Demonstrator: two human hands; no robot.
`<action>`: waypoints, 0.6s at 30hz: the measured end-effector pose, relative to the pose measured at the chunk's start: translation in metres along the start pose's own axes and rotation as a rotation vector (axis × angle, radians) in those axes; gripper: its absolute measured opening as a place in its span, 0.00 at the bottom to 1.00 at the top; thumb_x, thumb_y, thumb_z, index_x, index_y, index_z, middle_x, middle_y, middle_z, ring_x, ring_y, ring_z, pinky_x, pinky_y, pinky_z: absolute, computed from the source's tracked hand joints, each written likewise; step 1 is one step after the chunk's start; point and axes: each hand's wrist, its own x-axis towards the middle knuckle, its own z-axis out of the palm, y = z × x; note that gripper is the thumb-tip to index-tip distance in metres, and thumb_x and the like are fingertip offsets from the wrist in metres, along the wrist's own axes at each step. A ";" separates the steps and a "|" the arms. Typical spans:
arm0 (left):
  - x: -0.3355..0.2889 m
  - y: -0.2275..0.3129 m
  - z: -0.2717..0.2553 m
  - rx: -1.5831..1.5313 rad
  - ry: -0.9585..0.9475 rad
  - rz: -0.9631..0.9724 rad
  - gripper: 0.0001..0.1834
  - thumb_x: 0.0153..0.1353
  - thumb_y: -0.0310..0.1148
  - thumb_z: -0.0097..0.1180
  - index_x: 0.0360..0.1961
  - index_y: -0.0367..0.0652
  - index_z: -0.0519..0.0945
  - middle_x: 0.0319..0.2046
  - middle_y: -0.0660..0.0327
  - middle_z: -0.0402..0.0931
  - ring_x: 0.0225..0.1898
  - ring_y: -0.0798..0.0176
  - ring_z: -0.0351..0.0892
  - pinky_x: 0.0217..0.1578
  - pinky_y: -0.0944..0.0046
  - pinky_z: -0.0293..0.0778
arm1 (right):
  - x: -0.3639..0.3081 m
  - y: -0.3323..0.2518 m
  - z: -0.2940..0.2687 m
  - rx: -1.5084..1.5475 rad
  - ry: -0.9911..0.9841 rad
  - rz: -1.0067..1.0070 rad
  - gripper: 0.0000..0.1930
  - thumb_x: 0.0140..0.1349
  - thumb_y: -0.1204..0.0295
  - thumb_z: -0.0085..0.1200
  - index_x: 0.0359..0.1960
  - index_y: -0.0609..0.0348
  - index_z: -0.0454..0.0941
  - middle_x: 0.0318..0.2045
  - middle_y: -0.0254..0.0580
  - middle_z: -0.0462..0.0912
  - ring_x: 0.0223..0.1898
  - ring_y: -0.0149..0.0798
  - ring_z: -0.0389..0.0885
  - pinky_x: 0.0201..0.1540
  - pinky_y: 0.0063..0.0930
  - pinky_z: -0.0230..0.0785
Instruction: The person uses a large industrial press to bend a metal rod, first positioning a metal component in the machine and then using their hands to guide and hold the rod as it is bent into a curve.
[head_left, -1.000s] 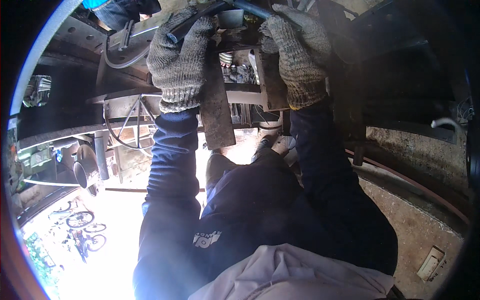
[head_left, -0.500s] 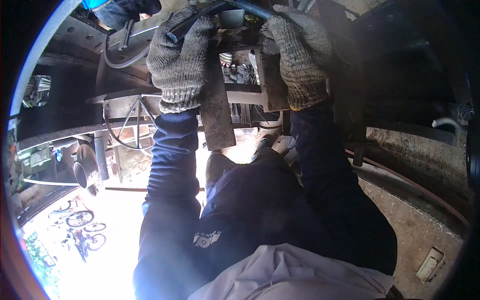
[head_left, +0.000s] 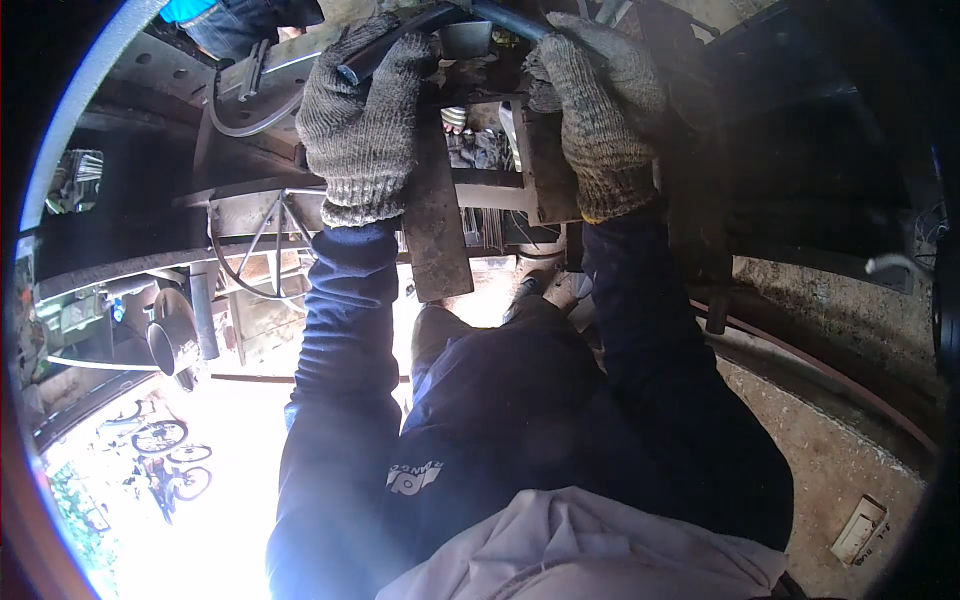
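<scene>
Both my hands wear grey knitted gloves and are raised at the top of the head view. My left hand (head_left: 362,130) is closed round a dark tube (head_left: 400,40), whose end pokes out between thumb and fingers. From its upper end, a dark length slopes down to my right hand (head_left: 603,120), which is closed round it. Whether this is one bent tube or two pieces meeting at an angle, I cannot tell. Behind and below the hands are a worn flat bar (head_left: 437,240) and a second dark upright piece (head_left: 548,170). My right fingertips are partly hidden.
Dark metal framework surrounds my arms, with a spoked wheel-like ring (head_left: 262,245) at left. A round metal pipe end (head_left: 172,340) is farther left, above bicycles (head_left: 165,450) in bright light. Another person's blue-clad legs (head_left: 245,25) show at top left. A pale switch-like box (head_left: 860,530) is at lower right.
</scene>
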 end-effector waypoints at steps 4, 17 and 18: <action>-0.003 0.012 0.004 -0.111 -0.046 -0.048 0.16 0.66 0.36 0.63 0.49 0.35 0.84 0.41 0.57 0.86 0.39 0.66 0.85 0.42 0.66 0.80 | 0.010 0.037 -0.004 0.132 -0.017 -0.186 0.15 0.66 0.73 0.62 0.51 0.67 0.81 0.38 0.45 0.87 0.38 0.34 0.86 0.44 0.23 0.79; -0.002 0.005 0.008 -0.118 0.042 -0.041 0.17 0.65 0.35 0.65 0.49 0.34 0.83 0.41 0.56 0.86 0.40 0.65 0.85 0.42 0.66 0.81 | 0.004 0.018 -0.002 -0.132 0.022 -0.144 0.12 0.66 0.71 0.63 0.48 0.63 0.84 0.38 0.43 0.88 0.40 0.33 0.86 0.44 0.26 0.79; -0.003 0.004 0.009 -0.120 0.066 -0.048 0.17 0.64 0.35 0.65 0.49 0.34 0.83 0.42 0.56 0.86 0.40 0.65 0.85 0.42 0.66 0.81 | 0.003 0.014 -0.003 -0.162 0.013 -0.095 0.12 0.66 0.70 0.63 0.48 0.63 0.84 0.38 0.43 0.88 0.40 0.33 0.86 0.44 0.26 0.79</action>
